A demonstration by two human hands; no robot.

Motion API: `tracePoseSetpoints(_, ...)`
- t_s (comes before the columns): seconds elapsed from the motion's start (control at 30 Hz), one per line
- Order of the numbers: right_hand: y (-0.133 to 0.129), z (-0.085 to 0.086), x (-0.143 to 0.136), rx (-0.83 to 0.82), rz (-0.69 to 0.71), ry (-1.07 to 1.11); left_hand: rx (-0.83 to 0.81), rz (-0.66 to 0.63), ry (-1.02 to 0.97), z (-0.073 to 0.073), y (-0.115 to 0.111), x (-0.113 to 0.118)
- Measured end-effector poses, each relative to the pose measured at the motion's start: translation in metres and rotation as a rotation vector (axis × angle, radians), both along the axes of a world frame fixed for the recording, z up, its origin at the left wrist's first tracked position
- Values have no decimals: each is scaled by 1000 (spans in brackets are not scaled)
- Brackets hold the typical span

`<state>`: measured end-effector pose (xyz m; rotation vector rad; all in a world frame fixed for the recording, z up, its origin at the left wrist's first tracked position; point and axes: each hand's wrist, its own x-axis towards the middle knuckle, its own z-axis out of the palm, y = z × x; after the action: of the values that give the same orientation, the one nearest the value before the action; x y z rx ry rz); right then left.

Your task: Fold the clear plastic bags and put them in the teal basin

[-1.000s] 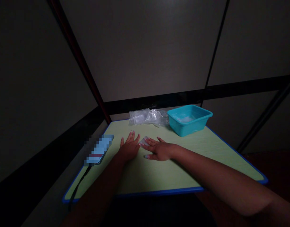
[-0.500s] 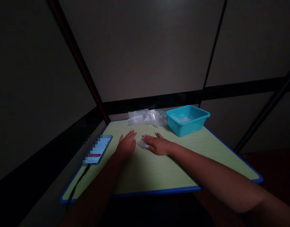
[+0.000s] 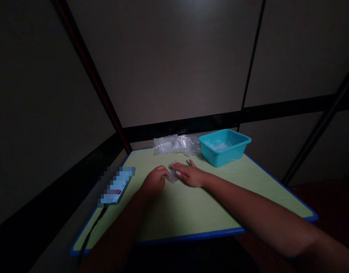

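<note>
while the right hand (image 3: 191, 176) lies nearly flat with fingers stretched over the upper right of a small translucent sheet (image 3: 173, 177), the left hand (image 3: 154, 180) curls its fingers at the sheet's left edge; whether they pinch it, i cannot tell. the sheet is on the green table (image 3: 197, 212), near the frame's centre. crumpled clear plastic (image 3: 176, 145) lies above, a turquoise basin (image 3: 224, 156) at centre right, a partly blurred phone (image 3: 117, 185) at lower left.

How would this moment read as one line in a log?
left hand: curled at sheet, hold unclear | right hand: flat, partly over sheet | table rear: bag, tub | table left: phone
</note>
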<state>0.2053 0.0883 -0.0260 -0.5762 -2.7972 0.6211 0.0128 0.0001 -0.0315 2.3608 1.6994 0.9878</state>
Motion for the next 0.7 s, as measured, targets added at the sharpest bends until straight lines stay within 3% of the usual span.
tracePoseSetpoints(0.27,1,-8,-7,-46,59,-33,-50,-20,8,-5,3,-8)
tracePoseSetpoints(0.6,9,-11,-5,75,-20,-85,-55,-1,97,-3,3,-7)
tracePoseSetpoints(0.7,8,-9,-4,91,-34,-98,-25,69,148,0,2,-6)
